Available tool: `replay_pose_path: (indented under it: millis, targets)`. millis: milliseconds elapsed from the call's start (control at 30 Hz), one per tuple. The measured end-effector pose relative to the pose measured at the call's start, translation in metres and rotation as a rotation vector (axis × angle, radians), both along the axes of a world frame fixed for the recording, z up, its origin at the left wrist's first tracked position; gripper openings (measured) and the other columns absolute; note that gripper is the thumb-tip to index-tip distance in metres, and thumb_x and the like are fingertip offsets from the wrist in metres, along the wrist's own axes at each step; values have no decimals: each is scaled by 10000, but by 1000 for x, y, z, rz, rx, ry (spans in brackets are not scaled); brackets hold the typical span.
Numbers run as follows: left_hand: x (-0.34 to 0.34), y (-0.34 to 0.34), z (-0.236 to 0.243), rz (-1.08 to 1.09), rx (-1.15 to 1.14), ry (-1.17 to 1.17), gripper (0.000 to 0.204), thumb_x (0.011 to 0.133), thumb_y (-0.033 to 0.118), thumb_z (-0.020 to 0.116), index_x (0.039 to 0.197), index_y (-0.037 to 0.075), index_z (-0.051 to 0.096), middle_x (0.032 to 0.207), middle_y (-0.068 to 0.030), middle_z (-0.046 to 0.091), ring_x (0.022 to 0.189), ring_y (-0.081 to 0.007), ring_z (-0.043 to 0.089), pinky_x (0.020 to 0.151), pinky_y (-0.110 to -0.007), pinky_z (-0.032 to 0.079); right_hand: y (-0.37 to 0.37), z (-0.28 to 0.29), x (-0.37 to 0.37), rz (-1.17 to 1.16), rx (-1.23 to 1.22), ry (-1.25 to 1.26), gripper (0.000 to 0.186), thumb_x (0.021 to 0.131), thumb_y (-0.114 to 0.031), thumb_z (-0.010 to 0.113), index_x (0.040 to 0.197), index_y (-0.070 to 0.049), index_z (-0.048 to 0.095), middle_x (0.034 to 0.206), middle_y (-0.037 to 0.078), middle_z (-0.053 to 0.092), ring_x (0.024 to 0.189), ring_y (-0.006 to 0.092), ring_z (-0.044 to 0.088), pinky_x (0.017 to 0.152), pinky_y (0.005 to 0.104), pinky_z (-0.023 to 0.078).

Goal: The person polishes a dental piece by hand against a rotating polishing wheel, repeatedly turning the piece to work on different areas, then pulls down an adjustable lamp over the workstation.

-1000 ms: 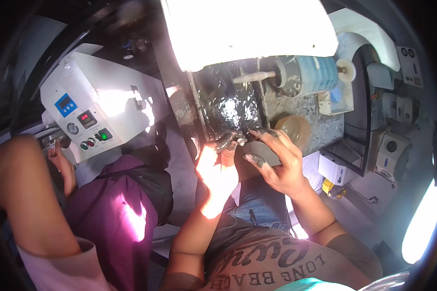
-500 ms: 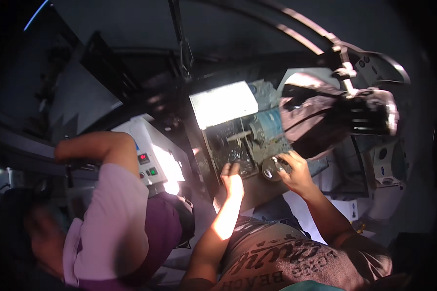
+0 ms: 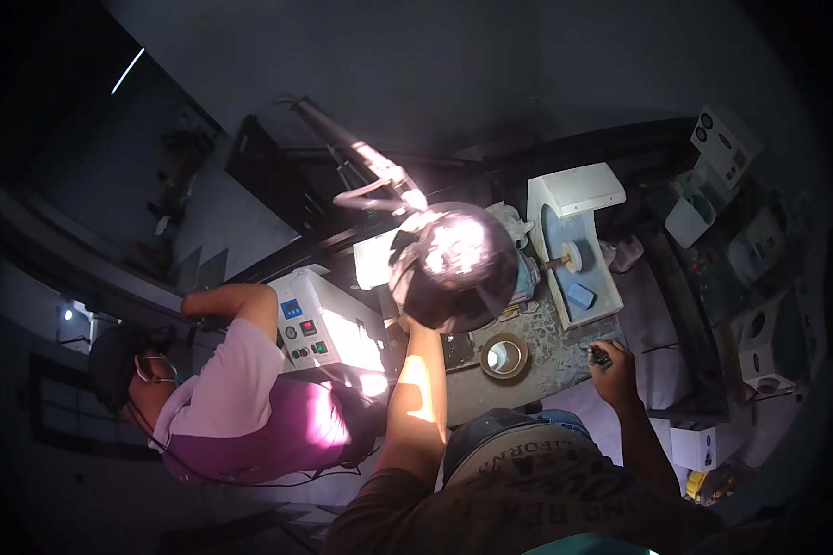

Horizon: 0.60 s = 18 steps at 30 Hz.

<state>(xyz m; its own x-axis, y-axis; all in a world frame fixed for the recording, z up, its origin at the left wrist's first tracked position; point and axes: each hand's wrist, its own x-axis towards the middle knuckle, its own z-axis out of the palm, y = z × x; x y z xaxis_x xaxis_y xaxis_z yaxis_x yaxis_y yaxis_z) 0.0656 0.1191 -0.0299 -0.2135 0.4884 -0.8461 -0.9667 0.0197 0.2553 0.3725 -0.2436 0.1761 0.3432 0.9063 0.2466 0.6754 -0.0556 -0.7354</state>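
Observation:
My left forearm [image 3: 420,370] reaches up to the round dark lamp head [image 3: 453,277], which covers most of the hand, so its fingers cannot be made out. On the worn grey bench top, between my arms, rests a round brassy bowl [image 3: 504,356] with a bright bottom; neither hand visibly touches it. My right hand [image 3: 616,375] is closed at the bench's right front edge. A small dark object [image 3: 601,356] shows at its fingers, too small to name.
A white machine with a wheel [image 3: 574,256] and a blue block [image 3: 580,296] stand behind my right hand. To my left are a white control box [image 3: 329,324] and a co-worker in a pink and purple shirt [image 3: 241,407]. A jointed lamp arm [image 3: 361,153] spans the bench.
The lamp head has swung from the right to the middle, over my left hand. My right hand has left the round bowl and moved right. The view has turned and shifted too.

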Motion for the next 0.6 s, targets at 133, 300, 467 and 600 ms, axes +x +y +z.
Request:
replay_pose_path:
  millis: [133, 300, 467, 600]
  targets:
    - [-10, -11, 39, -3, 43, 49, 394, 984, 321, 491, 1310, 103, 528, 1221, -31, 629, 1153, -224, 586, 1021, -429, 413, -3, -44, 51, 32, -74, 31, 228, 755, -37, 681, 979, 6, 678, 903, 192, 658, 846, 375, 649, 750, 424, 516]
    - [-10, -32, 47, -4, 51, 96, 378, 977, 312, 505, 1299, 116, 536, 1211, -22, 629, 1134, -215, 588, 988, -425, 428, 36, -51, 67, 191, -111, 105, 253, 741, -45, 683, 989, 6, 678, 916, 196, 659, 865, 372, 653, 758, 420, 515]
    - [-18, -43, 51, 4, 53, 133, 363, 969, 302, 518, 1287, 129, 543, 1202, -14, 628, 1114, -207, 591, 955, -421, 443, 94, -73, 55, 335, -81, 125, 287, 711, -31, 689, 995, 10, 679, 929, 214, 657, 915, 398, 643, 793, 407, 520]
    - [-17, -48, 51, -3, 62, 143, 351, 963, 295, 529, 1277, 140, 548, 1194, -7, 628, 1098, -200, 593, 928, -417, 455, 130, -86, 22, 504, -104, 266, 267, 765, -32, 713, 1024, 20, 678, 942, 151, 693, 881, 239, 669, 788, 334, 519]
